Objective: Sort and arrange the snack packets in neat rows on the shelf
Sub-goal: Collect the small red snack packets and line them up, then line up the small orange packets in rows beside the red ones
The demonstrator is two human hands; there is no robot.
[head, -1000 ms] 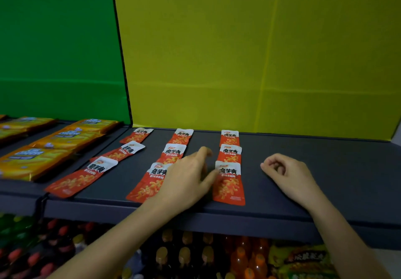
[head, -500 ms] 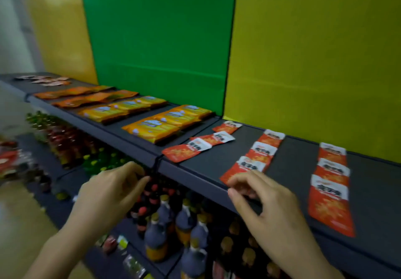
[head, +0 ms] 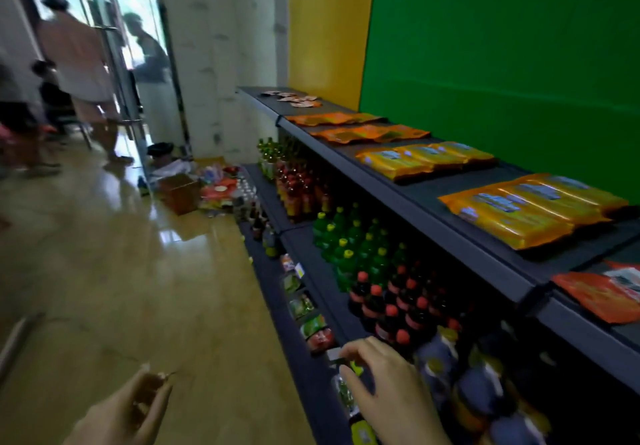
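The dark top shelf [head: 460,236] runs away to the left. A red snack packet [head: 599,299] lies on it at the right edge of view. Further along lie yellow packets [head: 526,209], more yellow packets [head: 422,160], orange packets [head: 367,133] and a loose heap of small packets [head: 294,99] at the far end. My left hand [head: 128,410] hangs over the floor, fingers loosely curled, holding nothing. My right hand [head: 391,385] hovers in front of the lower shelves, fingers loosely bent, empty.
Lower shelves hold green bottles [head: 356,247], red-capped dark bottles [head: 398,302] and small packets [head: 311,323] along the bottom ledge. Boxes and goods [head: 207,188] sit on the glossy floor by a white pillar. People [head: 76,63] stand at the glass doorway.
My view has swung far left along the shelf. Both hands have left the red packets on the top shelf and dropped below it; the left is out over the floor.
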